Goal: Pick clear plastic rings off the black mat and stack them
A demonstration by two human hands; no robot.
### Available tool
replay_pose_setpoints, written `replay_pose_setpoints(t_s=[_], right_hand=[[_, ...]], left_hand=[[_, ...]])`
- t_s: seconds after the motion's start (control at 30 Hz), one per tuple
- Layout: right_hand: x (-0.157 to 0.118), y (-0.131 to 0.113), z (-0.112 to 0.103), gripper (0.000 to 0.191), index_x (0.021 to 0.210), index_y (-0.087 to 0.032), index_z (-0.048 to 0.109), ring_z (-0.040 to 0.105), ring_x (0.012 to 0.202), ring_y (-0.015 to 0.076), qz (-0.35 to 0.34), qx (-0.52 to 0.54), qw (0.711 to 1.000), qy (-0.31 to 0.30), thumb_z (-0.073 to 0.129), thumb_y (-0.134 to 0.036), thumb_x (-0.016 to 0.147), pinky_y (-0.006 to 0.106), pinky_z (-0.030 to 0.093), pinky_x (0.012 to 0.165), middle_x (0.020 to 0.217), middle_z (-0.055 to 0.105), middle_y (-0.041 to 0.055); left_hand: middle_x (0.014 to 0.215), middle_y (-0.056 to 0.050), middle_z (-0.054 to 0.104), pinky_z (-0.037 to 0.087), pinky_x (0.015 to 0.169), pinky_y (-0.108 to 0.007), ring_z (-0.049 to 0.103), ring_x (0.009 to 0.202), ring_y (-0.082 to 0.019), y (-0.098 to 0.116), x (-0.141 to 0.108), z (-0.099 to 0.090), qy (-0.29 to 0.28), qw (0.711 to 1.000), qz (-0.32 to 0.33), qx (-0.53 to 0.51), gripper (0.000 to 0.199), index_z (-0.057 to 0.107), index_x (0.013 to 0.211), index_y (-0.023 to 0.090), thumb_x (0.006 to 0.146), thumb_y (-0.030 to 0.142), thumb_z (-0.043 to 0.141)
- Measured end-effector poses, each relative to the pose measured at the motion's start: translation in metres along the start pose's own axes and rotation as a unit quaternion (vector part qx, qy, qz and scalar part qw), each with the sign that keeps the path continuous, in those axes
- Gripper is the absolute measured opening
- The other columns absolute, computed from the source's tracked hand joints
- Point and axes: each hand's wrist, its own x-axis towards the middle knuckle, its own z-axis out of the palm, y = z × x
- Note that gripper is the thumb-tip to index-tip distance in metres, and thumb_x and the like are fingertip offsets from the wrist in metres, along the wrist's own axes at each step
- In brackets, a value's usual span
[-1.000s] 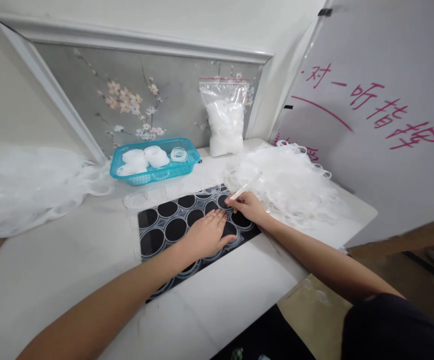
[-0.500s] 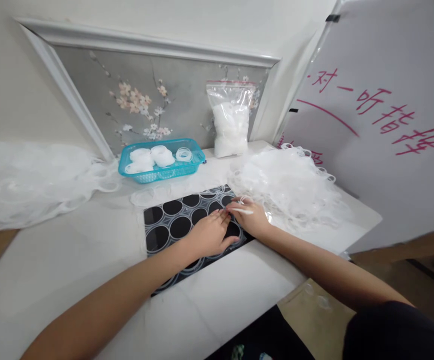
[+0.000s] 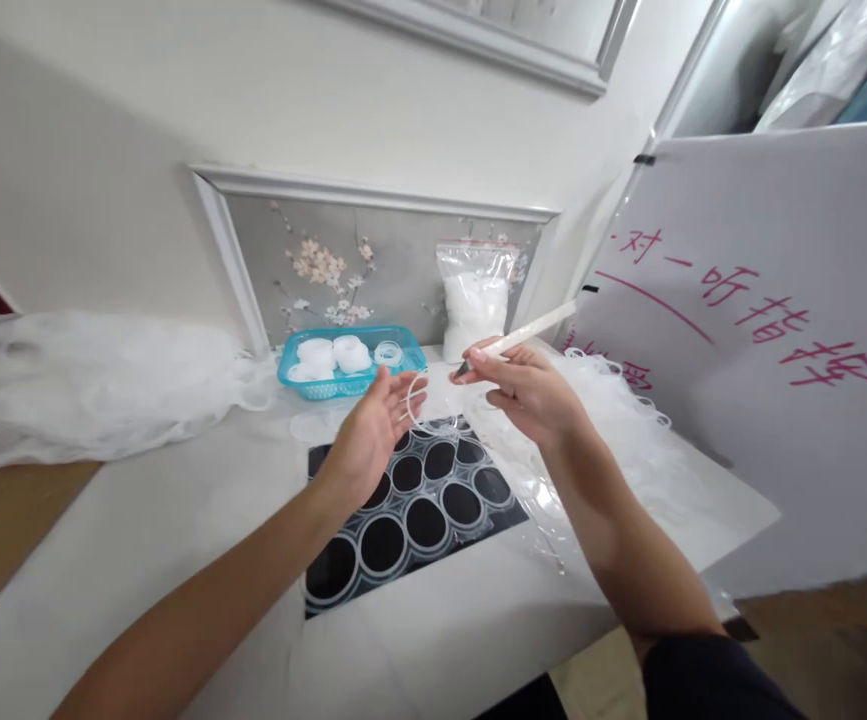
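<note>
My left hand (image 3: 377, 425) is raised over the near side of the sheet, palm turned inward and fingers extended, with a thin translucent ring (image 3: 410, 402) at its fingertips. Between the thumb and fingers of my right hand (image 3: 527, 385) is a slim white-handled craft knife (image 3: 534, 327), its dark tip pointing down and left. Under both hands lies a dark sheet (image 3: 418, 480) patterned with rows of black circles edged by pale translucent rings. Beyond the left fingers, a blue plastic basket (image 3: 290, 382) holds bundles of white rings (image 3: 350, 353).
A zip bag (image 3: 476, 300) stuffed with white material stands against the wall. Heaps of translucent ring-cut film lie right (image 3: 613, 430) and left (image 3: 103, 390) on the white table (image 3: 418, 650). A whiteboard (image 3: 778, 450) with red writing borders the right side.
Both hands have lifted off the sheet and moved apart. A ring now shows at the left fingertips, and the knife is angled upward to the right. The view has tilted up.
</note>
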Motion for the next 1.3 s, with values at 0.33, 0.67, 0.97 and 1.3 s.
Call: replay_pose_setpoints(t_s=[0.33,0.67,0.97,1.3], right_hand=[[-0.025,-0.028,0.027,0.023,0.077,-0.021,0.068,0.068,0.065,0.0149,-0.041,0.107,0.992,-0.059,0.079,-0.04,0.07,0.018,0.013,0.031,0.064,0.068,0.0026],[-0.021,-0.016,0.028,0.02,0.078,-0.022,0.068,0.066,0.059,0.0102,0.0,0.16,0.978,-0.132,0.078,-0.039,0.074,0.013,0.025,0.033,0.064,0.07,0.0013],[-0.012,-0.016,0.022,0.014,0.077,-0.026,0.066,0.068,0.088,0.0136,0.0,0.206,0.978,-0.038,0.065,-0.037,0.085,0.024,0.056,0.069,0.076,0.068,-0.0012],[-0.032,0.011,0.042,0.028,0.09,-0.028,0.063,0.064,0.077,0.0163,-0.051,0.018,0.997,-0.052,0.054,-0.055,0.086,0.019,0.022,0.033,0.097,0.067,0.0047]], left_hand=[[0.122,-0.015,0.065,0.05,0.099,-0.039,0.06,0.119,-0.028,0.073,-0.066,0.004,-0.092,0.971,-0.094,-0.199,0.052,0.058,0.119,0.011,0.097,0.054,0.038],[0.125,-0.018,0.063,0.049,0.101,-0.036,0.058,0.121,-0.028,0.074,-0.059,-0.001,-0.084,0.964,-0.103,-0.23,0.046,0.052,0.125,0.009,0.099,0.046,0.042],[0.129,-0.012,0.061,0.043,0.108,-0.039,0.052,0.128,-0.026,0.072,-0.058,-0.008,-0.091,0.978,-0.078,-0.17,0.047,0.056,0.121,0.015,0.098,0.052,0.038],[0.098,-0.005,0.071,0.053,0.071,-0.029,0.068,0.083,-0.019,0.057,-0.081,-0.022,-0.145,0.945,0.091,0.28,0.034,0.064,0.104,0.021,0.092,0.051,0.053]])
